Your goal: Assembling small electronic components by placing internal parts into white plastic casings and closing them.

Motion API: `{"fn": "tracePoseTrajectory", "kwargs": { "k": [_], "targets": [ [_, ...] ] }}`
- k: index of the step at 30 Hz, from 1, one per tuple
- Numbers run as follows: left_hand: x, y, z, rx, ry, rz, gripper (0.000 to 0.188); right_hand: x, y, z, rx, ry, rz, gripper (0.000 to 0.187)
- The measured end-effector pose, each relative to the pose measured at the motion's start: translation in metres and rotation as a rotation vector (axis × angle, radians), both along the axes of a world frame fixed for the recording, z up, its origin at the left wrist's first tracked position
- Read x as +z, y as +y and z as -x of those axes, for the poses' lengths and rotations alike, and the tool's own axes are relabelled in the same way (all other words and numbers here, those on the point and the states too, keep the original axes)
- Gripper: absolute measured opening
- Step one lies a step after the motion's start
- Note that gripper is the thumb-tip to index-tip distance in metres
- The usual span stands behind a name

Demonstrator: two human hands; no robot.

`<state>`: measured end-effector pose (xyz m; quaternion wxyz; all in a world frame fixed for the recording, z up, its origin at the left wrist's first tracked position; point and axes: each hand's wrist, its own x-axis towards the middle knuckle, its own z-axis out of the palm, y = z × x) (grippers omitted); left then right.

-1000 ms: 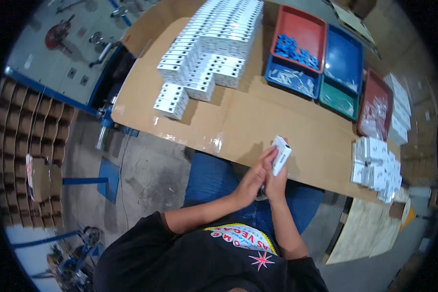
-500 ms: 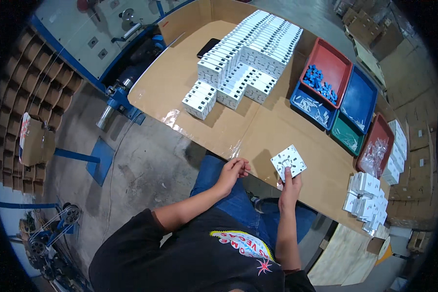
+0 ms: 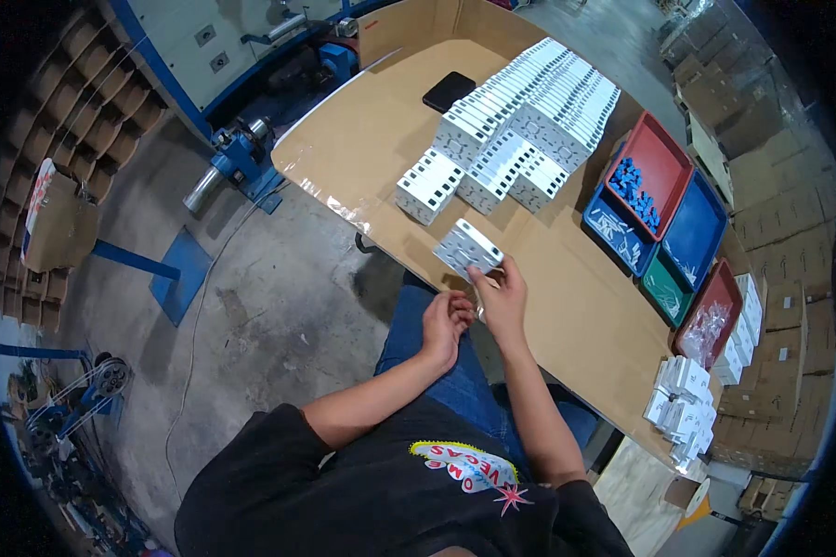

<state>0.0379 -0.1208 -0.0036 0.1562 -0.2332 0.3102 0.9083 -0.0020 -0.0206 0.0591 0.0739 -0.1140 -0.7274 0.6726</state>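
Note:
A white square plastic plate (image 3: 464, 247) with slots is gripped along its lower edge by my right hand (image 3: 502, 302). It is tilted above the cardboard-covered table, just in front of the stacked plates. Close beside it, at the table's near edge, my left hand (image 3: 444, 330) has its fingers curled together; whatever they hold, if anything, is hidden. Rows of similar white plates (image 3: 567, 97) stand on edge, packed tightly together, and a shorter row (image 3: 429, 183) forms the nearest left corner of the block.
A black phone (image 3: 449, 91) lies left of the rows. To the right are a red tray (image 3: 664, 148) with blue pieces (image 3: 632, 190), blue and green trays (image 3: 664, 290) with small pieces, and a red tray with clear bags (image 3: 708, 327). White plates (image 3: 683, 408) lie piled at the near right.
My right hand has carried the plate leftward and toward the rows, tilting it from face-up. My left hand stays near the table edge, fingers curled. The whole view has shifted slightly.

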Motion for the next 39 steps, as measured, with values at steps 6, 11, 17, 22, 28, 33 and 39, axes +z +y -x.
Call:
{"fn": "tracePoseTrajectory", "kwargs": {
  "k": [6, 11, 17, 22, 28, 33, 39],
  "targets": [
    [0.002, -0.034, 0.000, 0.280, 0.121, 0.201, 0.021, -0.034, -0.058, 0.047, -0.023, 0.137, -0.064, 0.026],
    [-0.009, -0.056, -0.003, 0.301, 0.093, 0.050, 0.020, -0.051, -0.086, 0.065, -0.095, 0.231, -0.178, 0.024],
    [-0.006, -0.056, -0.001, 0.255, 0.095, 0.033, 0.021, -0.081, -0.098, 0.080, -0.263, 0.161, -0.144, 0.030],
    [-0.006, -0.057, 0.000, 0.269, 0.065, 0.007, 0.019, -0.075, -0.104, 0.082, -0.293, 0.192, -0.191, 0.031],
    [-0.002, -0.056, 0.000, 0.268, 0.064, 0.005, 0.018, -0.077, -0.102, 0.087, -0.328, 0.133, -0.295, 0.033],
    [-0.005, -0.056, 0.001, 0.274, 0.051, 0.020, 0.019, -0.074, -0.104, 0.087, -0.338, 0.141, -0.304, 0.036],
    [-0.006, -0.058, -0.001, 0.264, 0.071, 0.030, 0.018, -0.071, -0.103, 0.081, -0.316, 0.181, -0.384, 0.037]
  ]
}}
